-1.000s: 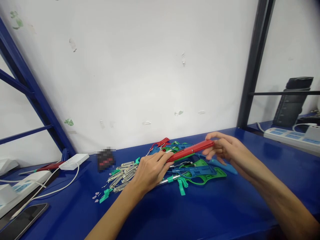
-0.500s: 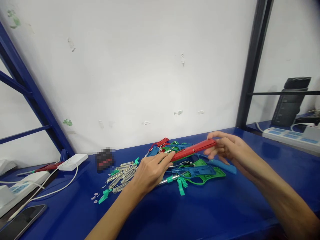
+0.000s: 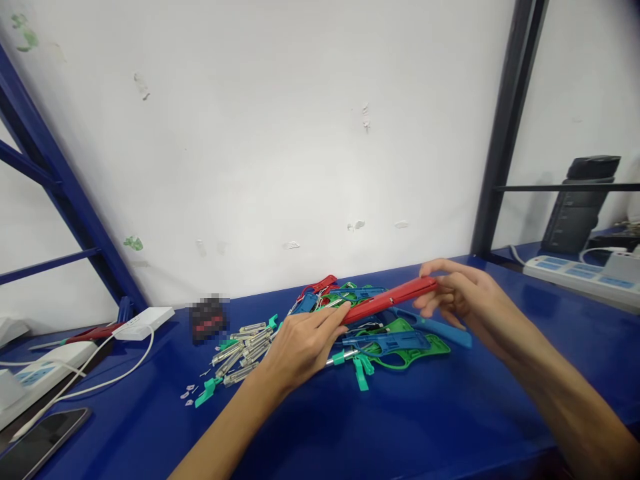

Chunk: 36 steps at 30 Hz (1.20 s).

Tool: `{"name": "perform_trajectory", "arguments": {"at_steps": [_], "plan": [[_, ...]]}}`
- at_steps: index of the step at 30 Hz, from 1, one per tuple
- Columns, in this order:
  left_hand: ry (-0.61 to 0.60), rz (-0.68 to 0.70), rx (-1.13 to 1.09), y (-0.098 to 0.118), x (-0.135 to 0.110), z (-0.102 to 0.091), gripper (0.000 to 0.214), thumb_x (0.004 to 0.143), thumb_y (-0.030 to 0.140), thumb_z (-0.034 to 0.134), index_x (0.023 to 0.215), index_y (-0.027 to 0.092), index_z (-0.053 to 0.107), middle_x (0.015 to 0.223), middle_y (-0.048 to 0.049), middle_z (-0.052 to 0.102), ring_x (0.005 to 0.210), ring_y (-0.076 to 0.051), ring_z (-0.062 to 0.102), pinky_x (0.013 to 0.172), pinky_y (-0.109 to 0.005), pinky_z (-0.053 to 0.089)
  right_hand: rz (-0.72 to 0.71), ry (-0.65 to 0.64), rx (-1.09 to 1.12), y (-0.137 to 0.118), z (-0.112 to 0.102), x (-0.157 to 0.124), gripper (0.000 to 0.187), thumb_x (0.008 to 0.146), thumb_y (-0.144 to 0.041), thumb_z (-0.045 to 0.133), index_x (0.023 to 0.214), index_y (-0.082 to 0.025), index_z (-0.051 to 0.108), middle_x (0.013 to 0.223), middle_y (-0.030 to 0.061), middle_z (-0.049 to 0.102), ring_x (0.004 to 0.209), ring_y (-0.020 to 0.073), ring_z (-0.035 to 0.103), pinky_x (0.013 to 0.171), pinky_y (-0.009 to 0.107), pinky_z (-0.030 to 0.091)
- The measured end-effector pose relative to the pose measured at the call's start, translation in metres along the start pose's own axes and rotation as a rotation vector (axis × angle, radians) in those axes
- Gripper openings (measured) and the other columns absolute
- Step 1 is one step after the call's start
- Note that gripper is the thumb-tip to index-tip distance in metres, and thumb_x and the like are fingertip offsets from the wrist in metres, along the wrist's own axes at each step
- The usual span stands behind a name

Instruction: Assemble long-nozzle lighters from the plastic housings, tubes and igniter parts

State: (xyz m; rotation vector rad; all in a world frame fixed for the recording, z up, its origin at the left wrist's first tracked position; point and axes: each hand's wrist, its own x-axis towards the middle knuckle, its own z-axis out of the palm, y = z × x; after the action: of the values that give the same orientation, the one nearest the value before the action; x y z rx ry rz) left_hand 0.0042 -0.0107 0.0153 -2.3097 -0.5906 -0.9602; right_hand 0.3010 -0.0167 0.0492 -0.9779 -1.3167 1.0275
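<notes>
A red plastic lighter casing (image 3: 390, 301) is held slantwise above the pile, its right end higher. My left hand (image 3: 303, 340) grips its left end between thumb and fingers. At the raised end, my right hand (image 3: 463, 293) is closed on the tip, with the index finger bent over the top; some of its fingertips are hidden. Below lie blue casing halves (image 3: 400, 342), green casing halves (image 3: 437, 345) and teal trigger pieces (image 3: 361, 373). Clear fuel tanks (image 3: 255, 347) are heaped left of my left hand.
A blurred dark item (image 3: 207, 319) stands by the wall. To the left are a white box (image 3: 145, 323) with cables, a power strip (image 3: 45, 373), red-handled scissors (image 3: 85, 335) and a phone (image 3: 45, 440). Another power strip (image 3: 580, 275) lies at right, beside a blue frame post (image 3: 505, 133).
The red casing and my right hand have shifted slightly right and up. My left hand keeps nearly the same place and grip. The camera view has moved a little.
</notes>
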Motion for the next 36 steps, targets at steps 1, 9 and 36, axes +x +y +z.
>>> {"name": "perform_trajectory", "arguments": {"at_steps": [1, 9, 36], "plan": [[-0.002, 0.002, 0.002, 0.0, 0.0, -0.001, 0.031, 0.114, 0.023, 0.045, 0.138, 0.008, 0.058, 0.107, -0.0114, 0.081, 0.084, -0.019, 0.079, 0.064, -0.03, 0.065, -0.001, 0.003, 0.001, -0.001, 0.001, -0.001, 0.013, 0.087, -0.034, 0.059, 0.095, -0.024, 0.063, 0.073, 0.0089, 0.077, 0.059, 0.0227, 0.072, 0.039, 0.026, 0.032], [-0.068, 0.007, 0.005, 0.002, 0.0, -0.007, 0.033, 0.11, 0.013, 0.044, 0.14, 0.007, 0.055, 0.109, -0.0112, 0.079, 0.081, -0.019, 0.076, 0.06, -0.03, 0.06, 0.004, 0.005, -0.006, -0.006, 0.006, -0.004, 0.012, 0.088, -0.033, 0.059, 0.095, -0.024, 0.062, 0.072, 0.0078, 0.076, 0.059, 0.0214, 0.072, 0.04, 0.024, 0.033], [-0.23, -0.051, 0.242, -0.003, -0.004, -0.003, 0.07, 0.069, -0.009, 0.041, 0.136, 0.01, 0.053, 0.099, -0.0064, 0.076, 0.066, -0.021, 0.067, 0.058, -0.032, 0.051, 0.031, -0.107, -0.067, -0.002, 0.01, -0.004, 0.022, 0.087, -0.038, 0.061, 0.099, -0.022, 0.069, 0.078, 0.0078, 0.081, 0.065, 0.0205, 0.077, 0.051, 0.024, 0.048]]}}
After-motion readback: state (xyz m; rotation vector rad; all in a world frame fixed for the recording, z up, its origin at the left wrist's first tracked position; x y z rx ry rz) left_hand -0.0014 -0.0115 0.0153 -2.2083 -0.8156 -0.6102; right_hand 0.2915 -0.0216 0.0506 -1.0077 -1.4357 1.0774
